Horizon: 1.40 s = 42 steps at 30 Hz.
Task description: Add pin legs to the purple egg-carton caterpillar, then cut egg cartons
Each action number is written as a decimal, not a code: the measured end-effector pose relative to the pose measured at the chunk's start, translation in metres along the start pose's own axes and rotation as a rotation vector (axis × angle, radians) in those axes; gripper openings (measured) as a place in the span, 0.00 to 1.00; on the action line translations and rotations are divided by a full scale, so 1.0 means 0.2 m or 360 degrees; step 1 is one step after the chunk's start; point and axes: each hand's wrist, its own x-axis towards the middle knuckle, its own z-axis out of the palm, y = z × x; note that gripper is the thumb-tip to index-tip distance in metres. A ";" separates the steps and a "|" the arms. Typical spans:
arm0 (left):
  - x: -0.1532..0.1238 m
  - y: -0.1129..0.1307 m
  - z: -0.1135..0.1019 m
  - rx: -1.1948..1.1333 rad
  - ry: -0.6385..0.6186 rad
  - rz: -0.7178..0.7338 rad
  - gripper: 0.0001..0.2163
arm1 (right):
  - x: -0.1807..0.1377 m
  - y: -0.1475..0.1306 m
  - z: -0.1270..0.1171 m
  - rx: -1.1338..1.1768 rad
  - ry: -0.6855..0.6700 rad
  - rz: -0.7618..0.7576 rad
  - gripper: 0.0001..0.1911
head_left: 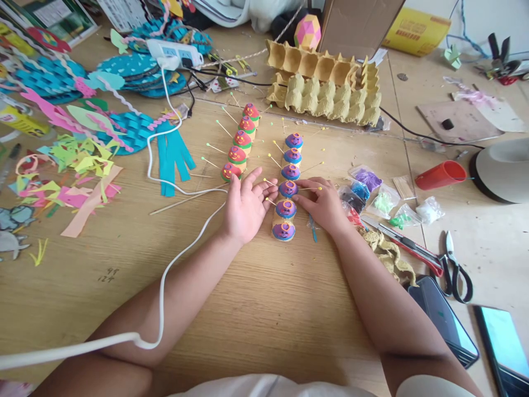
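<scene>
A row of egg-carton cups with blue and purple clay faces (284,231) stands on the table between my hands. Yellow-tipped sticks jut from the sides of several cups. My left hand (248,212) is left of the row, palm turned up and fingers apart, its fingertips close to a yellow-tipped stick (270,182). On the other side, my right hand (324,205) has thumb and forefinger closed around the base of another yellow-tipped stick (313,189), against the third cup from the front. Farther left runs a second row with red and green clay faces (237,155) and green-tipped sticks.
Egg cartons (330,99) lie at the back. Right of my arm are clay packets (384,199), a box cutter (405,242), scissors (454,270) and phones (444,320). Paper scraps (78,182) and a white cable (182,253) are at left. A red cup (441,175) lies sideways.
</scene>
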 end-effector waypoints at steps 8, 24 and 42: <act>0.00 0.00 0.01 -0.0039 0.0003 -0.0010 0.31 | 0.00 -0.01 0.00 -0.0004 -0.0019 0.0032 0.17; -0.01 0.01 0.02 -0.0078 0.0052 -0.0037 0.32 | 0.00 -0.01 0.00 0.0002 -0.0011 0.0048 0.17; -0.01 -0.01 0.00 0.0055 0.0052 0.0042 0.31 | -0.01 -0.04 -0.04 0.0008 -0.0037 0.0089 0.20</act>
